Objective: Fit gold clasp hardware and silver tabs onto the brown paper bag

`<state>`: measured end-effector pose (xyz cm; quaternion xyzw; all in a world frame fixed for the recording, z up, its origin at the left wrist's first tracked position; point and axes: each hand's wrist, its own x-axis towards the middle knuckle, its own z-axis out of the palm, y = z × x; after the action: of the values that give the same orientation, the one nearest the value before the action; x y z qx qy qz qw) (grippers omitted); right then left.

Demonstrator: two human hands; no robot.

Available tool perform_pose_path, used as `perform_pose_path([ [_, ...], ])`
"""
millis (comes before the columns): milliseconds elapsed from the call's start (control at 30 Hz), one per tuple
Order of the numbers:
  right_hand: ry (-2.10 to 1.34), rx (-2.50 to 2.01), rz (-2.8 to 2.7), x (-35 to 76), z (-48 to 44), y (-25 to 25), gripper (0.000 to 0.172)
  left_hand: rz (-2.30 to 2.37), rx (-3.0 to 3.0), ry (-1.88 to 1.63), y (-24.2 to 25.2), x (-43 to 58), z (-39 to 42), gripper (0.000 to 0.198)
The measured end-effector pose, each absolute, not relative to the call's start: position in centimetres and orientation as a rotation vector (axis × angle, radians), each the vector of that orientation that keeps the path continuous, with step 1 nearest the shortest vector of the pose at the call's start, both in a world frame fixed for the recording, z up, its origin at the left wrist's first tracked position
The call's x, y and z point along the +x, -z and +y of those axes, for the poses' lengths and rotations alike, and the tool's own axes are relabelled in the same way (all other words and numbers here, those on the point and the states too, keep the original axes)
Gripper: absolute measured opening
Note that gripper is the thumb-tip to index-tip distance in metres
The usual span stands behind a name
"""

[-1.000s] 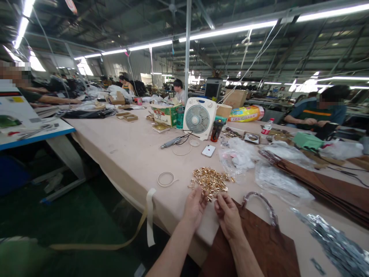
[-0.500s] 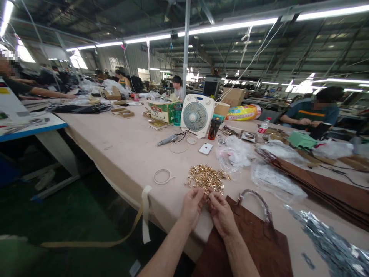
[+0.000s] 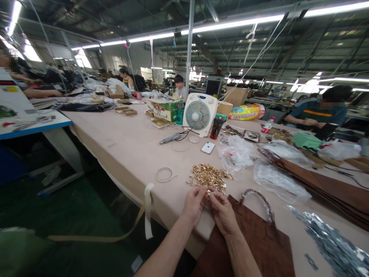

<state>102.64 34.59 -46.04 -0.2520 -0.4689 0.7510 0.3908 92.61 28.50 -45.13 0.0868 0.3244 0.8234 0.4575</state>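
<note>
My left hand (image 3: pixel 196 204) and my right hand (image 3: pixel 222 211) meet fingertip to fingertip at the near side of a pile of small gold metal fittings (image 3: pixel 210 176). Both hands are closed in a pinch around a small gold metal fitting (image 3: pixel 208 191), mostly covered by the fingers. Beneath my right forearm lies a brown leather bag panel (image 3: pixel 259 238) with a plastic-wrapped handle (image 3: pixel 261 196) arching from its top edge.
Around the pile are a coil of cord (image 3: pixel 164 174), a phone (image 3: pixel 207 147), a screwdriver-like grey tool (image 3: pixel 170 138) and a fan (image 3: pixel 200 114). Stacked brown leather (image 3: pixel 319 184) and flat silvery pieces (image 3: pixel 331 238) lie rightward. A co-worker (image 3: pixel 319 109) sits at the far right.
The whole scene has shifted slightly to the right in the view. My hands stay pinched together in the same place beside the gold pile.
</note>
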Motion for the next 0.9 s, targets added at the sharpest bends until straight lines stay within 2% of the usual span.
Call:
perform_pose_path([
  [433, -1.688, -0.674, -1.342, 102.2, 34.7, 46.7, 0.034, 0.816, 0.203, -2.026, 44.9, 92.5, 28.2, 0.043],
  [633, -1.752, -0.612, -1.256, 101.6, 34.6, 45.2, 0.052, 0.833, 0.217, -2.015, 45.0, 92.6, 28.1, 0.047],
  [800, -1.771, -0.592, -1.235, 101.7, 34.3, 45.1, 0.054, 0.888, 0.239, -2.023, 45.4, 92.8, 28.4, 0.047],
  [900, -1.812, -0.597, -1.238, 102.2, 34.3, 45.5, 0.049, 0.937, 0.247, -2.026, 45.6, 93.0, 28.6, 0.047],
])
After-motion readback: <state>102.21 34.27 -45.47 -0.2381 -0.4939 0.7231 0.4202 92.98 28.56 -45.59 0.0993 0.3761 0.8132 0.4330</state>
